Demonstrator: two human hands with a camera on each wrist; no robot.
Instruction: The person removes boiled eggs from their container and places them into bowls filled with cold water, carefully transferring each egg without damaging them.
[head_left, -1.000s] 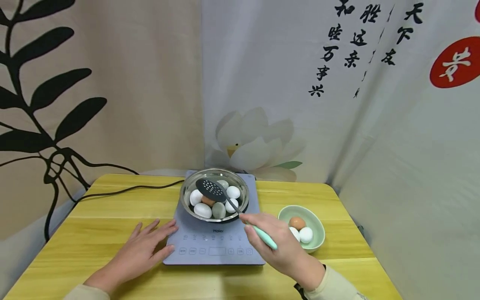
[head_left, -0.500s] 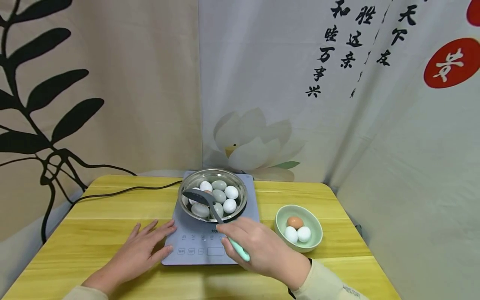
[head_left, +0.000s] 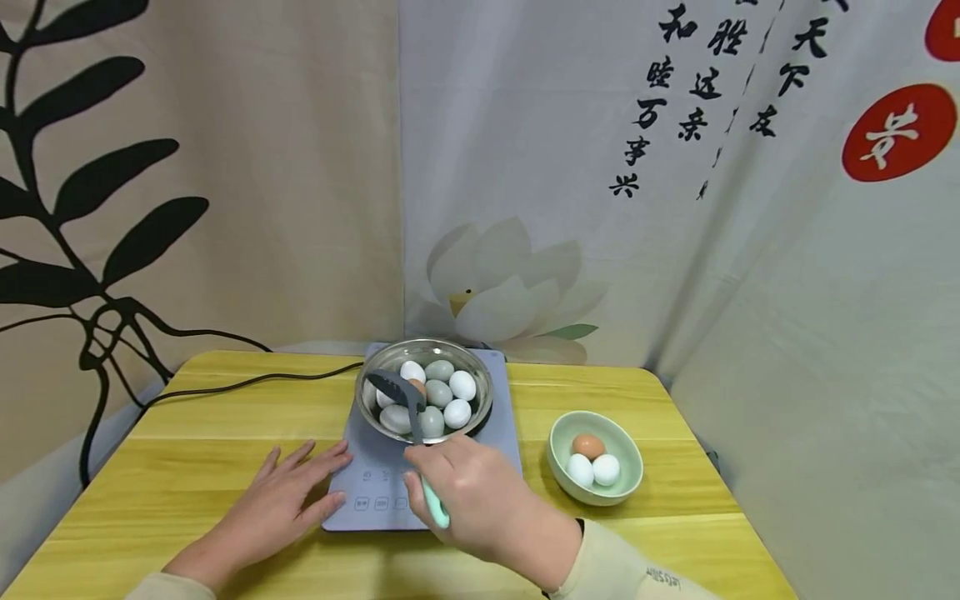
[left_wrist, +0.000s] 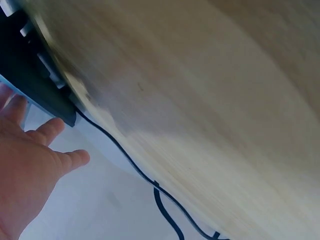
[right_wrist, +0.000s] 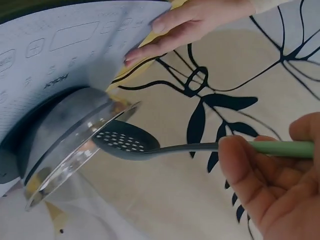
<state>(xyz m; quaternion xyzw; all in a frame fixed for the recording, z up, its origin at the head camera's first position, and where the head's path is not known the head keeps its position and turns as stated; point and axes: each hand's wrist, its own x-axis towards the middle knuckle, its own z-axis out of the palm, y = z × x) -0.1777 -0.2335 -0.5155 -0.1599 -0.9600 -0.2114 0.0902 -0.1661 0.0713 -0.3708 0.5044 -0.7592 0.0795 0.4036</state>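
My right hand (head_left: 476, 500) grips the mint-green handle of a dark slotted spoon (head_left: 397, 390). Its perforated bowl (right_wrist: 127, 140) is at the left side of a steel pot (head_left: 486, 367), over the eggs. In the pot lie several eggs (head_left: 438, 393), white, greyish and a brown one partly behind the spoon. My left hand (head_left: 277, 504) has its fingers spread, with the tips at the left edge of the induction cooker (head_left: 375, 479) under the pot. The left wrist view shows the same hand (left_wrist: 30, 145) at the cooker's side.
A pale green bowl (head_left: 630, 483) with a brown egg (head_left: 588, 446) and two white eggs (head_left: 606, 469) stands right of the cooker on the wooden table (head_left: 675, 425). A black cord (head_left: 255, 381) runs left from the cooker. Printed curtains hang behind.
The right hand has moved left with the slotted spoon, whose bowl went from above the pot's middle to its left side. The left hand has stayed in place.
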